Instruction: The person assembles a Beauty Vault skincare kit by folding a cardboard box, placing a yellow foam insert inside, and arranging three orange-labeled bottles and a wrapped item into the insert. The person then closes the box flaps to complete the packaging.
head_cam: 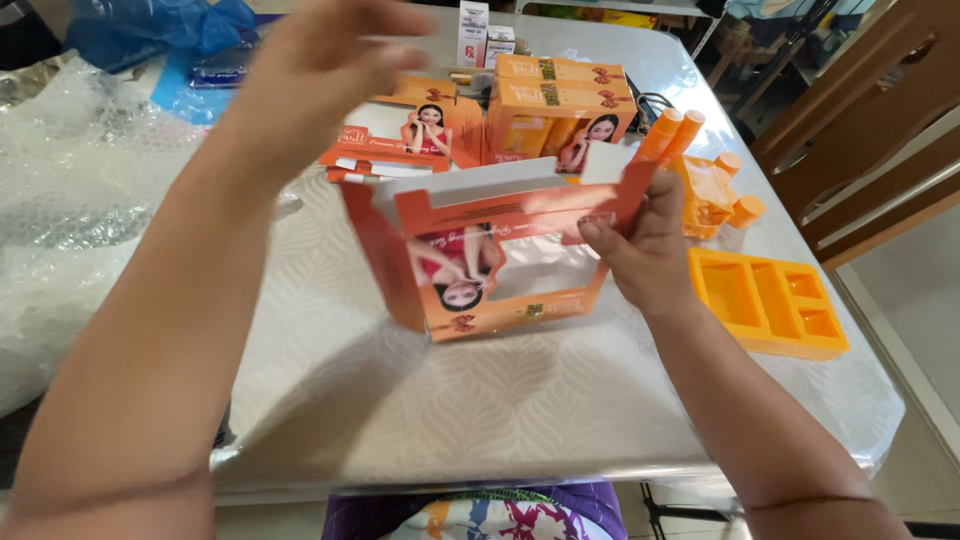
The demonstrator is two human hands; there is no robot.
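At the far left of the frame, crinkled bubble wrap (70, 200) lies on a pale patterned table (480, 400); the left hand (320, 60) is raised in the upper left, blurred, fingers loosely spread and holding nothing; in the centre, an orange window carton (480, 260) is held upside down and half-opened, which suggests it is being folded into shape; the right hand (645, 240) pinches the carton's right edge, keeping it steady above the table; behind it stand finished orange boxes (560, 105) beside flat ones; at right lie orange tubes (700, 170) and an empty orange moulded tray (770, 300).
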